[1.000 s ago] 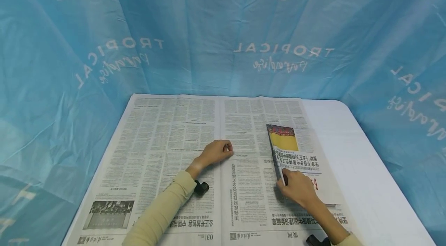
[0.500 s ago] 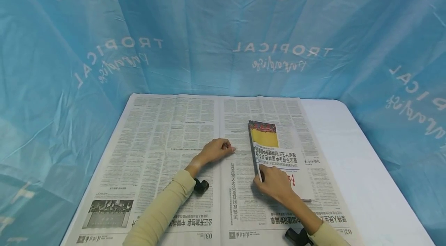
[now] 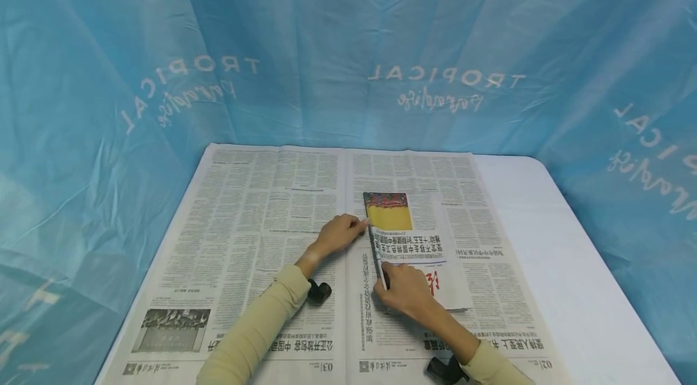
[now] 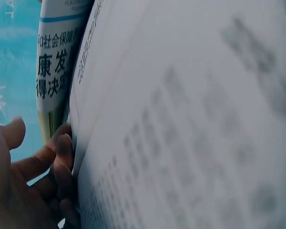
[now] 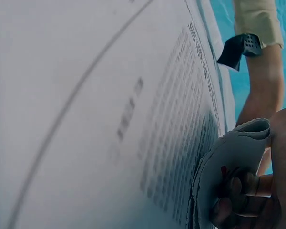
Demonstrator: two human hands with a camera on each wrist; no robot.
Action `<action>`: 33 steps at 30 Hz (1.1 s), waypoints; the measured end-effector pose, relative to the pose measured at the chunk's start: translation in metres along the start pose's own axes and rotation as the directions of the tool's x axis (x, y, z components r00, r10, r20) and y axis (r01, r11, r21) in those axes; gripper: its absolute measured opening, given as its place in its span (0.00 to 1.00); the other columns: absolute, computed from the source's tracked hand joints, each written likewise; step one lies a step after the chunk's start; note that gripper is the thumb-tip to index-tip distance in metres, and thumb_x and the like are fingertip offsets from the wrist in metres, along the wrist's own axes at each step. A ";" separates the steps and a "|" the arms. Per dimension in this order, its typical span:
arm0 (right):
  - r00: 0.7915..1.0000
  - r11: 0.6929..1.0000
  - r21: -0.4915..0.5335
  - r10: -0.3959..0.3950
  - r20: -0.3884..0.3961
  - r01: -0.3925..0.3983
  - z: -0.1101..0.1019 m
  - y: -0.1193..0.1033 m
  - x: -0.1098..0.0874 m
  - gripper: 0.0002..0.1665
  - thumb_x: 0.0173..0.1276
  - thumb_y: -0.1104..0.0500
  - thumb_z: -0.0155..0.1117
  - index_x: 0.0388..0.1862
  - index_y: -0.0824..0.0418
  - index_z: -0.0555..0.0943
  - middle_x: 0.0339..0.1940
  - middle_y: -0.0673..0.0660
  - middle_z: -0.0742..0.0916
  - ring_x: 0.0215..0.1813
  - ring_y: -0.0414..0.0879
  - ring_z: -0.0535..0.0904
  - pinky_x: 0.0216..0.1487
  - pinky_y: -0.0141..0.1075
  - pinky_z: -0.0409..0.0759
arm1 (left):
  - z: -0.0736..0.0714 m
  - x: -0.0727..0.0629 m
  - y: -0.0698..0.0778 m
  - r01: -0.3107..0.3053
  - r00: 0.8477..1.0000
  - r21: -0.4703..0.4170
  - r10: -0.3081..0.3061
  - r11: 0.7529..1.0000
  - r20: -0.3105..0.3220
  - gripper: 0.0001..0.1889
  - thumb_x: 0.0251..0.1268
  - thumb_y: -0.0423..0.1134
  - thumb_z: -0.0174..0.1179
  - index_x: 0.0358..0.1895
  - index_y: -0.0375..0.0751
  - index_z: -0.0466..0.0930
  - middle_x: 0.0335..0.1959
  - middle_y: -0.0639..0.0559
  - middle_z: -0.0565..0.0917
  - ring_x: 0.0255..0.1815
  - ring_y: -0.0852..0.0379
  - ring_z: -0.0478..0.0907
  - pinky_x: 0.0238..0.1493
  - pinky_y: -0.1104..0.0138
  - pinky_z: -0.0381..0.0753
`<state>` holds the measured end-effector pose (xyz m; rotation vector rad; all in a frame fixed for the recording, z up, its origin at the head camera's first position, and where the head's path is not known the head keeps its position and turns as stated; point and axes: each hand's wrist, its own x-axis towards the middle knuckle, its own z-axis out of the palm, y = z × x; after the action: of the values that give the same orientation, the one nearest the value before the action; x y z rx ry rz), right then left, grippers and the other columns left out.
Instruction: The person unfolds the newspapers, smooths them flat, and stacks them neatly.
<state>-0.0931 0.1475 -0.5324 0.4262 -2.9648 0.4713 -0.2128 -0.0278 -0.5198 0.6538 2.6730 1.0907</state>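
A folded newspaper (image 3: 405, 246) with a yellow and red picture lies over the right page of a spread-out newspaper sheet (image 3: 261, 191). My right hand (image 3: 405, 291) pinches its left folded edge near the close end. In the right wrist view the fingers of the right hand (image 5: 250, 191) press against the paper's side, below a rolled fold. My left hand (image 3: 337, 233) rests on the sheet with its fingertips right at the left edge of the folded newspaper. The left wrist view shows the thumb of the left hand (image 4: 33, 176) apart from the loosely bent fingers, beside the folded newspaper (image 4: 57, 62).
The spread sheet covers most of a white table (image 3: 544, 240), whose bare strip runs along the right. Blue printed curtains (image 3: 348, 40) enclose the back and both sides. A small black camera (image 3: 319, 292) sits on the left wrist, another black camera (image 3: 446, 370) on the right.
My right hand has slid the folded newspaper leftward across the sheet, bringing its folded edge to the left fingertips. The left hand has stayed almost in place.
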 end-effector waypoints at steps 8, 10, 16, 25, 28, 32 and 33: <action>0.999 0.998 -0.029 -0.049 -0.016 0.049 0.006 -0.010 0.001 0.09 0.58 0.52 0.61 0.21 0.52 0.75 0.08 0.43 0.66 0.12 0.37 0.60 0.12 0.31 0.56 | 0.003 -0.001 0.003 0.054 0.995 -0.094 -0.061 0.994 -0.075 0.23 0.73 0.49 0.53 0.21 0.41 0.83 0.13 0.52 0.78 0.12 0.60 0.64 0.16 0.70 0.58; 0.999 0.998 -0.031 -0.049 -0.020 0.049 0.007 -0.011 0.001 0.11 0.59 0.52 0.62 0.20 0.51 0.73 0.08 0.43 0.66 0.12 0.37 0.60 0.13 0.32 0.57 | 0.004 -0.001 0.004 0.065 0.993 -0.110 -0.075 0.992 -0.092 0.22 0.72 0.49 0.55 0.21 0.41 0.84 0.15 0.50 0.81 0.12 0.60 0.67 0.16 0.70 0.60; 0.997 0.998 -0.016 -0.067 -0.049 0.067 0.008 -0.012 0.001 0.17 0.61 0.50 0.64 0.18 0.50 0.69 0.08 0.42 0.67 0.12 0.36 0.60 0.14 0.31 0.57 | 0.005 0.000 0.012 0.149 0.980 -0.073 -0.157 0.986 -0.119 0.20 0.65 0.51 0.62 0.18 0.43 0.85 0.15 0.51 0.83 0.12 0.59 0.71 0.16 0.69 0.63; 0.993 0.979 0.164 -0.119 -0.002 0.118 0.007 0.002 0.001 0.19 0.72 0.43 0.59 0.22 0.48 0.72 0.13 0.39 0.69 0.15 0.30 0.61 0.20 0.26 0.62 | 0.004 -0.001 0.017 0.168 0.974 -0.011 -0.168 0.986 -0.153 0.24 0.60 0.49 0.68 0.10 0.42 0.76 0.05 0.59 0.67 0.09 0.63 0.55 0.14 0.70 0.53; 0.987 0.971 0.177 -0.153 -0.040 0.158 0.005 0.009 0.000 0.12 0.69 0.47 0.64 0.27 0.49 0.77 0.20 0.39 0.74 0.21 0.31 0.67 0.26 0.27 0.68 | 0.003 -0.001 0.017 0.160 0.977 -0.007 -0.159 0.987 -0.142 0.25 0.60 0.48 0.68 0.08 0.46 0.71 0.04 0.60 0.64 0.09 0.64 0.53 0.13 0.71 0.52; 0.975 0.973 0.107 -0.195 -0.103 0.206 0.003 0.018 0.001 0.12 0.64 0.49 0.69 0.40 0.53 0.80 0.40 0.50 0.80 0.40 0.43 0.77 0.44 0.40 0.76 | 0.000 -0.002 0.015 0.169 0.976 0.001 -0.168 0.986 -0.142 0.25 0.59 0.47 0.69 0.08 0.45 0.70 0.04 0.60 0.65 0.08 0.63 0.54 0.14 0.70 0.52; 0.974 0.974 0.092 -0.197 -0.110 0.208 0.002 0.020 0.000 0.15 0.63 0.48 0.70 0.44 0.54 0.80 0.46 0.54 0.81 0.47 0.48 0.78 0.49 0.45 0.76 | -0.001 -0.003 0.014 0.177 0.974 0.005 -0.175 0.984 -0.142 0.25 0.59 0.47 0.69 0.08 0.45 0.71 0.04 0.60 0.65 0.09 0.63 0.54 0.14 0.70 0.52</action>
<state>-0.0994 0.1650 -0.5399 0.6868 -2.7702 0.6039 -0.2061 -0.0208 -0.5092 0.3450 2.7978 1.1037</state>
